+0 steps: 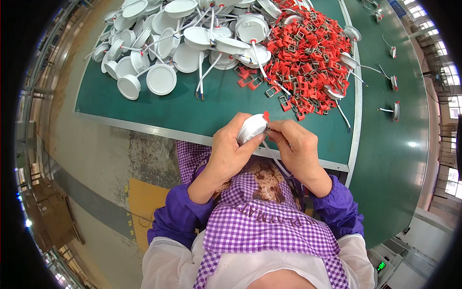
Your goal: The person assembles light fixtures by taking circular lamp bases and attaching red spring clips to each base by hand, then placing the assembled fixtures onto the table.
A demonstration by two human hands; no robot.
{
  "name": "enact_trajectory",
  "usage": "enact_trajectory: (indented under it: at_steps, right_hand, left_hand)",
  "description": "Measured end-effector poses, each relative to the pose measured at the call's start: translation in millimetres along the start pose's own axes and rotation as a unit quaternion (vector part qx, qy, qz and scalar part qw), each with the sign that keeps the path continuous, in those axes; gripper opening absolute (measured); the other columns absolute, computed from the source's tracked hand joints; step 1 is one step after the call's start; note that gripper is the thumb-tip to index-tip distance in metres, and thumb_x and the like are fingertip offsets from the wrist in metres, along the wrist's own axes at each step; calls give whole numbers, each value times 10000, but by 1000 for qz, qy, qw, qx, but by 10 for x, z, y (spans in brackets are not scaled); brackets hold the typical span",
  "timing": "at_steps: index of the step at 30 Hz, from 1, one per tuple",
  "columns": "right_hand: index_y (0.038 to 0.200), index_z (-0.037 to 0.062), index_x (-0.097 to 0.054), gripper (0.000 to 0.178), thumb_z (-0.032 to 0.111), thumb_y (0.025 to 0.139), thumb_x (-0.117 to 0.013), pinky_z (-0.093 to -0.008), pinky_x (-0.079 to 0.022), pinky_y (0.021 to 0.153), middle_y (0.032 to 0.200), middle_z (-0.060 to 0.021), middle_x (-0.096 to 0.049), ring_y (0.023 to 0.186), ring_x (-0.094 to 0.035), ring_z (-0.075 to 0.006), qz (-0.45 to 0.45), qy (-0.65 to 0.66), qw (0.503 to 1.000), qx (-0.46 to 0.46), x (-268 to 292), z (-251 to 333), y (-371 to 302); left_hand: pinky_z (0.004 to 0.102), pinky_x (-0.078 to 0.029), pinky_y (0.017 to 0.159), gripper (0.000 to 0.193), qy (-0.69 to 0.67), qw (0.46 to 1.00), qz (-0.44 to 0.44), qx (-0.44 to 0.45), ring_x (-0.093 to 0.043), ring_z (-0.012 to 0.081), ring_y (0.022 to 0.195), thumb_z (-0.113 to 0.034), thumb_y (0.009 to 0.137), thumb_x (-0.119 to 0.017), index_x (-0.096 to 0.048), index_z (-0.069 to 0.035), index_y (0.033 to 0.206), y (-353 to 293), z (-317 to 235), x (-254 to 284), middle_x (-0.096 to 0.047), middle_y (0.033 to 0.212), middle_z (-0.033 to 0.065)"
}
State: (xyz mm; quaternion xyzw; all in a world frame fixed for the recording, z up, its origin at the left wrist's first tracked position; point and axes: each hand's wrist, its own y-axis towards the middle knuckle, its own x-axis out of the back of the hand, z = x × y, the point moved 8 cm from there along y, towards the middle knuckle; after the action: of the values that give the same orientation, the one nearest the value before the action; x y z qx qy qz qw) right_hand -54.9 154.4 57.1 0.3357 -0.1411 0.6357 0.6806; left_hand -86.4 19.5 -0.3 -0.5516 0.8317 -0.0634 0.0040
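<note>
Just past the table's front edge, my left hand (228, 151) grips a round white downlight (251, 129), tilted on its side. A small red clip (266, 116) shows at the downlight's right edge. My right hand (298, 149) is closed, its thumb and forefinger pinching at that edge around the lower part of the clip; the fingertips hide most of the contact. A pale cable (273, 153) hangs from the downlight below my right fingers.
White downlights (187, 58) with cables are heaped on the green table (159, 113). Beside them lies a big pile of red clips with metal frames (308, 62). A metal rail (358, 96) separates a green surface (385, 159) at right, holding several spaced downlights (396, 111).
</note>
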Motion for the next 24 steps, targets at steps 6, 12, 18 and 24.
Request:
enact_trajectory:
  at_steps: [6,12,18,24]
  right_hand:
    - [1008,3,-622,227,-33,798,-699,-323,-527,623,865,-117,-659,714,-677,-233,45,72,995,-48,-13,-255,-53]
    - [1221,-4,-569,439,-11,812,-729,-292,-551,716,1014,-113,-691,801,-695,-179,71,150,970,-177,44,-192,-120]
    - [1199,-17,-598,459,29,779,-778,-294,-556,740,1047,-132,-697,841,-694,-151,98,155,964,-195,291,-119,-112]
    - [1168,-30,-612,447,-3,756,-783,-279,-545,793,1006,-104,-697,856,-682,-148,95,230,937,-246,362,-434,-256]
  left_hand:
    - [249,-500,732,243,4,1000,31,0,-591,76,833,-33,856,-704,-593,-7,1071,-41,-32,-52,-646,927,29]
    - [264,-497,744,270,-18,999,36,2,-604,97,867,-48,842,-719,-601,-17,1083,-138,-63,-116,-647,965,46]
    - [283,-498,768,270,23,996,77,-47,-618,118,868,-52,843,-710,-605,-11,1088,-135,-341,-199,-655,941,57]
    - [297,-500,768,280,17,992,118,-29,-624,125,877,-80,853,-709,-606,-11,1104,-141,-352,-420,-656,954,80]
